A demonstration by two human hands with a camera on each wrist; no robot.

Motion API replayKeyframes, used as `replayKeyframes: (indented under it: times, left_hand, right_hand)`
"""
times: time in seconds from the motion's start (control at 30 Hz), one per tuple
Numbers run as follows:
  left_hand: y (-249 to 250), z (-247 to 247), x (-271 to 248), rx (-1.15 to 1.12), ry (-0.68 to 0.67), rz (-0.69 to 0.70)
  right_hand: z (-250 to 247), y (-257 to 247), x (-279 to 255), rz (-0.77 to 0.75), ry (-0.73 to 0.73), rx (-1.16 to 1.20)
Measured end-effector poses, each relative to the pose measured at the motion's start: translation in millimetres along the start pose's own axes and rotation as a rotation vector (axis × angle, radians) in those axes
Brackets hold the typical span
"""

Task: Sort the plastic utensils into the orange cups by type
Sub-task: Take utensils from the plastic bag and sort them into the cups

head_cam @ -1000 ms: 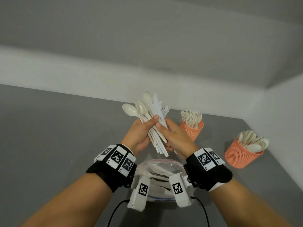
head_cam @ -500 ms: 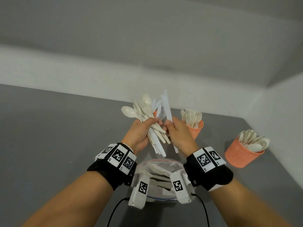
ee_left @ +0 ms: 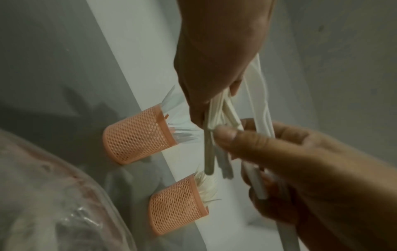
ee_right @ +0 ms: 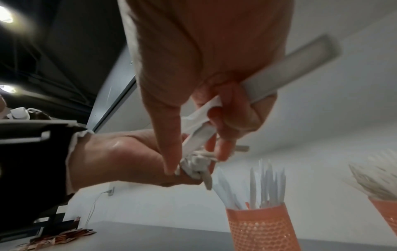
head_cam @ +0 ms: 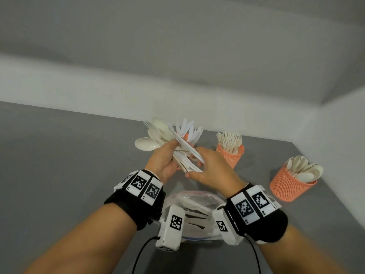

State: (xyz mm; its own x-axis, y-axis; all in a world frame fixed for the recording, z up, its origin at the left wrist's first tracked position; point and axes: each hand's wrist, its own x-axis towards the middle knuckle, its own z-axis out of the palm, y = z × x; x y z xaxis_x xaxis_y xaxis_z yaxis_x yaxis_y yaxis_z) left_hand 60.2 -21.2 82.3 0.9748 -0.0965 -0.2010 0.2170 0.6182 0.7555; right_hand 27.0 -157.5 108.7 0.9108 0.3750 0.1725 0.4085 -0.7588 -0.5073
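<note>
My left hand (head_cam: 167,153) grips a fanned bundle of white plastic utensils (head_cam: 164,135), spoons, forks and knives mixed, above the grey table. My right hand (head_cam: 199,165) has its fingers curled round the flat handles of white knives (ee_right: 290,68) at the bundle's lower end. Three orange mesh cups stand behind. The knife cup (head_cam: 186,137) is mostly hidden by the bundle but shows in the wrist views (ee_left: 137,135) (ee_right: 260,227). The fork cup (head_cam: 230,155) is to its right. The spoon cup (head_cam: 290,184) stands far right.
A clear plastic bag (head_cam: 193,198) with more white utensils lies on the grey table (head_cam: 69,165) under my wrists. A pale wall runs close behind the cups and along the right side. The table's left part is bare.
My right hand has dropped from an upright knife to the handle ends of the bundle. The knife now lies slanted across the bundle, which has tipped flatter and to the left.
</note>
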Motion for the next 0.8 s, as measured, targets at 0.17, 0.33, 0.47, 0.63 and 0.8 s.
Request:
replayKeyframes:
  times: [0.17, 0.33, 0.47, 0.63, 0.8]
  left_hand:
    - [-1, -1, 0, -0.035, 0.037, -0.011]
    - [2, -3, -2, -0.119, 0.073, -0.043]
    - [6, -5, -1, -0.178, 0.117, -0.058]
    - [11, -8, -1, -0.189, 0.172, -0.053]
    - [7, -10, 1, -0.121, 0.155, 0.009]
  right_hand:
    - [-2, 1, 3, 0.054, -0.119, -0.145]
    - [-1, 3, 1, -0.017, -0.177, -0.076]
    - [0, 12, -1, -0.053, -0.206, 0.149]
    - [-6, 22, -1, 0.098, -0.264, 0.367]
    - [3, 22, 1, 0.172, -0.258, 0.381]
